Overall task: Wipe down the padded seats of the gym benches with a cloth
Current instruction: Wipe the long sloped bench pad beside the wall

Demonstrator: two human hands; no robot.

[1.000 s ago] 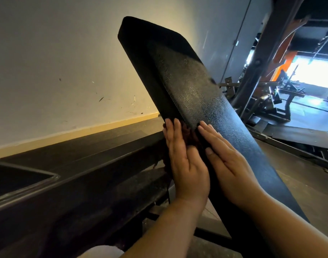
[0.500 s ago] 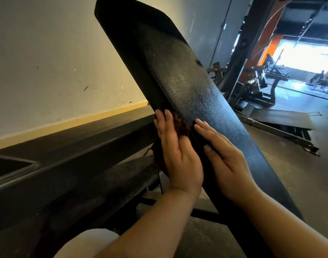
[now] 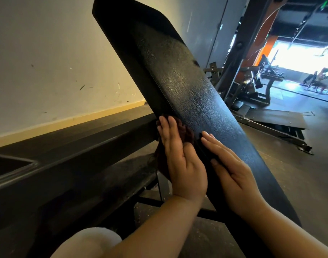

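A long black padded bench back slants up from lower right to upper left, its textured top face catching light. A dark reddish-brown cloth lies against the pad's left side edge. My left hand presses flat on that cloth with straight fingers. My right hand lies flat on the pad's top face just beside it, fingers straight and pointing up the pad. Most of the cloth is hidden under my left hand.
A wide black steel frame beam runs along the left under a pale wall. A light trouser knee shows at the bottom. Other gym machines and a floor ramp stand at the right.
The view has dropped slightly, so the pad's top end sits lower in frame. Both hands stay flat on the pad at nearly the same place on it.
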